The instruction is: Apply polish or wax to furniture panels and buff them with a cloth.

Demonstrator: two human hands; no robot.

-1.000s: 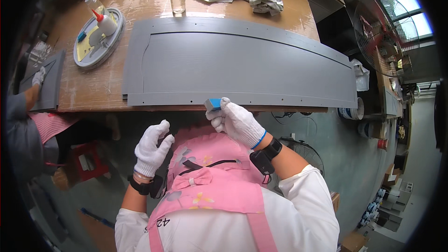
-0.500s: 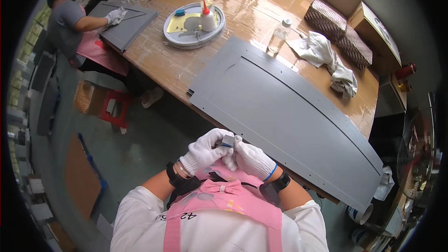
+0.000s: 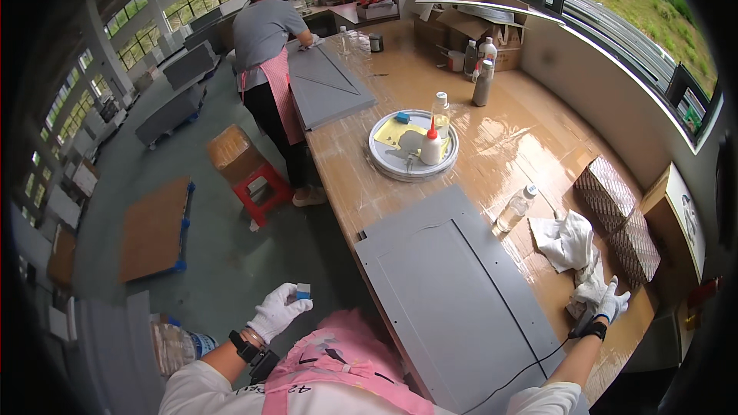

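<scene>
My left hand [image 3: 278, 313], in a white knit glove, pinches a small blue-and-grey block [image 3: 304, 292] over the floor, left of the table. Far to the right, my gloved right hand [image 3: 613, 301] reaches over the table with its fingers apart, beside a crumpled white cloth [image 3: 565, 242]. I cannot make out whether it touches the cloth's lower end. Between my hands lies a flat grey panel [image 3: 453, 292] with grooved lines and small holes. A thin black cord runs from my right wrist across it.
Beyond the panel, a round white lid [image 3: 374, 155] carries a yellow sheet, a blue block and a red-tipped bottle [image 3: 432, 147]. A clear bottle [image 3: 513, 211] stands by the panel; patterned boxes [image 3: 615, 211] sit at right. A co-worker [image 3: 265, 38] leans over another grey panel [image 3: 330, 84].
My hands have parted: the left went left with the block, the right swung far right to the cloth. The view has turned up, and the co-worker now bends further over the other panel.
</scene>
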